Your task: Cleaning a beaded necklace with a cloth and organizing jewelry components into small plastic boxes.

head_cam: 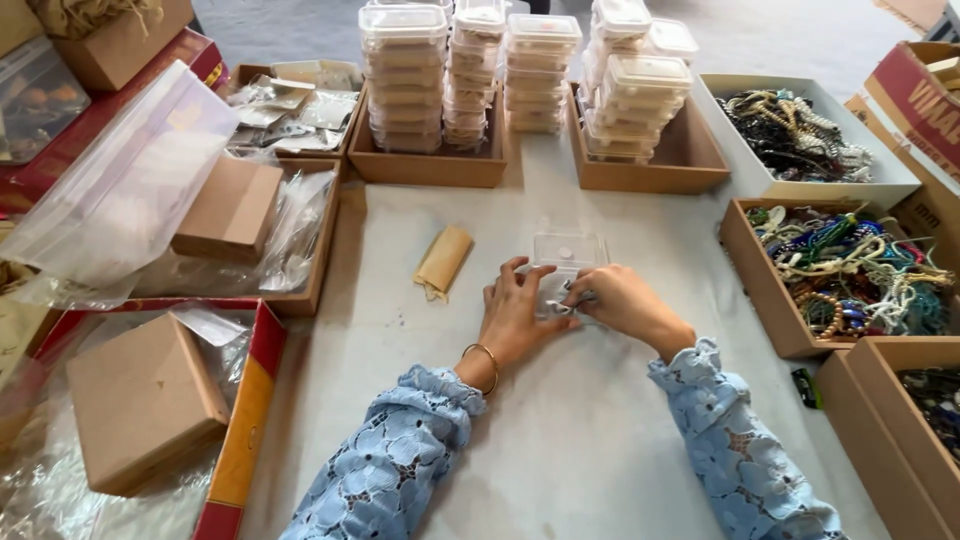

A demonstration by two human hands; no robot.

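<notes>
Both hands meet at the middle of the white table (560, 440). My left hand (515, 318), with a gold bangle on the wrist, rests flat with fingers spread beside a small clear plastic box (568, 252). My right hand (622, 303) pinches a small silvery piece of jewellery (572, 300) just in front of that box. The left fingertips touch the same piece. The box's open lid stands behind the hands. Most of the jewellery is hidden under the fingers.
Stacks of clear lidded boxes (405, 75) fill cardboard trays at the back. Trays of tangled bead necklaces (850, 270) line the right side. A small tan paper packet (443, 262) lies left of the hands. Brown boxes (145, 400) and plastic bags (120, 180) crowd the left.
</notes>
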